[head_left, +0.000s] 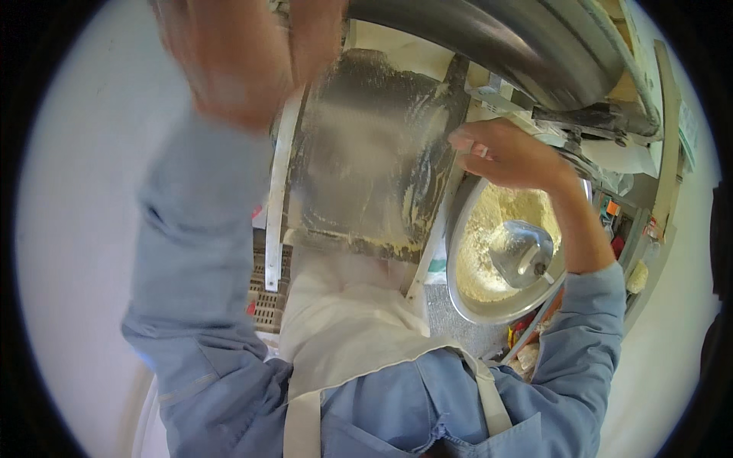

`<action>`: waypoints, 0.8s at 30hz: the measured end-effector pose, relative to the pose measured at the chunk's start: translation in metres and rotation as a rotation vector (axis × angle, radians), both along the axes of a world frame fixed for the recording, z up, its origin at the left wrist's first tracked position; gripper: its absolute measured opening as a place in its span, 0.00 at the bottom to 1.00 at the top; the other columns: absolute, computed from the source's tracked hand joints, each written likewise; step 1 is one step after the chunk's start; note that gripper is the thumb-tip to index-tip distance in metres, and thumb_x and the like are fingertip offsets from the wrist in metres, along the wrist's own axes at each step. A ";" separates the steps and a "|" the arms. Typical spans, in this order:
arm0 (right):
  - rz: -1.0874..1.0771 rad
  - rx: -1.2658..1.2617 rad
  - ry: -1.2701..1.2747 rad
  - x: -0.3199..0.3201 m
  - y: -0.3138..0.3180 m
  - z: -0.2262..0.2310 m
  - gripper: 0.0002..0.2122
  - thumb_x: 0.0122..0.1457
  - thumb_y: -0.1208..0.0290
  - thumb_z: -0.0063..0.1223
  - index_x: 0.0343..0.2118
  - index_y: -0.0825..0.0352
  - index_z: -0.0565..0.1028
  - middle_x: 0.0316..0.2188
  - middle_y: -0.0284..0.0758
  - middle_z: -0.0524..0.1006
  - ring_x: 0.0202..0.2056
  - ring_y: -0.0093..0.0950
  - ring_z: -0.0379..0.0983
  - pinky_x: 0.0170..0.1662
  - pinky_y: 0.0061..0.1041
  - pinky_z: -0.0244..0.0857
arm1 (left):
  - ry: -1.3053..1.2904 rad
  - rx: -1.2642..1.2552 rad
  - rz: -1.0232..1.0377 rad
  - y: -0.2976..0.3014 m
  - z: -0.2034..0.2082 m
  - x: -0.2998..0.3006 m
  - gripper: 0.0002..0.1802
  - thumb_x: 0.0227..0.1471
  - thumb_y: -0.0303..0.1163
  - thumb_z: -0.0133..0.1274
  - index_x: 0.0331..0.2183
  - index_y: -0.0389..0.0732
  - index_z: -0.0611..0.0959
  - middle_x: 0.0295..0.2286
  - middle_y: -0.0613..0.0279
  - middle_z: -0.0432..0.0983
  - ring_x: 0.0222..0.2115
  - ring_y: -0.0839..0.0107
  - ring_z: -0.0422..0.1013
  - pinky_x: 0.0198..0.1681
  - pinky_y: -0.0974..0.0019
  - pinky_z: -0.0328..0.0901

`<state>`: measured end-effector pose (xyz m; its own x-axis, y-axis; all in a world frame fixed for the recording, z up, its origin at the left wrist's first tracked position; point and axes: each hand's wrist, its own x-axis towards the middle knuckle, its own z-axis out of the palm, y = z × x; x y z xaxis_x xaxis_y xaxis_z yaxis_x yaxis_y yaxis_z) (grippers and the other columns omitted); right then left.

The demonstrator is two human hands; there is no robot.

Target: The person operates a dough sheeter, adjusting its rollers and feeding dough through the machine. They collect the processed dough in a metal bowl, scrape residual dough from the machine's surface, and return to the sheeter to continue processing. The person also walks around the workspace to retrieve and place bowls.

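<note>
A dark metal plate [359, 160], dusted and smeared with pale flour, slopes down toward my apron between light side rails. My left hand [237, 57] is raised over its far left corner, smeared by motion, so its fingers cannot be read. At the plate's right edge is my right hand [515, 153], its fingers curled together. A small pale, reddish spot shows between those fingers, too small to name. Below that hand stands a steel bowl [489, 314] of yellowish flour [481, 221], with a shiny metal scoop [523, 252] lying in it.
A large steel drum or bowl [527, 46] overhangs the plate at the far right. A slotted brown crate [267, 305] lies low on the left. A pale wall [76, 206] runs along the left side. Shelves with colourful packages [527, 332] stand at the right.
</note>
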<state>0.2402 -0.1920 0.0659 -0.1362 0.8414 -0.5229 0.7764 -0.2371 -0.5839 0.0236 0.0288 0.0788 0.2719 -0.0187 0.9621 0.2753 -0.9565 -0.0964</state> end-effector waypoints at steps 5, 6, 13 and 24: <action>-0.625 0.005 0.050 0.036 0.028 -0.127 0.20 0.51 0.63 0.51 0.44 0.70 0.68 0.31 0.42 0.74 0.29 0.33 0.72 0.33 0.31 0.67 | 0.452 -0.571 -0.278 -0.103 -0.111 -0.030 0.26 0.40 0.27 0.55 0.45 0.39 0.71 0.46 0.53 0.65 0.47 0.53 0.64 0.51 0.54 0.58; -0.834 -0.007 0.127 0.041 0.040 -0.146 0.21 0.51 0.62 0.51 0.45 0.70 0.68 0.32 0.41 0.74 0.28 0.32 0.72 0.32 0.31 0.67 | 0.487 -0.679 -0.254 -0.101 -0.128 -0.028 0.27 0.41 0.28 0.55 0.47 0.38 0.70 0.47 0.51 0.64 0.48 0.52 0.63 0.51 0.54 0.58; -0.961 0.707 -0.109 0.104 0.109 -0.213 0.22 0.51 0.62 0.53 0.46 0.69 0.67 0.36 0.39 0.73 0.29 0.29 0.70 0.34 0.30 0.65 | 0.378 -1.145 -0.183 -0.033 -0.218 0.053 0.36 0.47 0.36 0.52 0.53 0.31 0.57 0.50 0.40 0.57 0.51 0.44 0.56 0.54 0.54 0.54; -1.007 0.787 0.085 0.154 0.106 -0.275 0.21 0.50 0.64 0.56 0.45 0.68 0.69 0.39 0.36 0.73 0.35 0.26 0.69 0.39 0.26 0.62 | 0.198 -1.207 -0.360 0.052 -0.276 0.155 0.34 0.39 0.37 0.63 0.48 0.36 0.70 0.46 0.47 0.66 0.50 0.53 0.61 0.51 0.61 0.57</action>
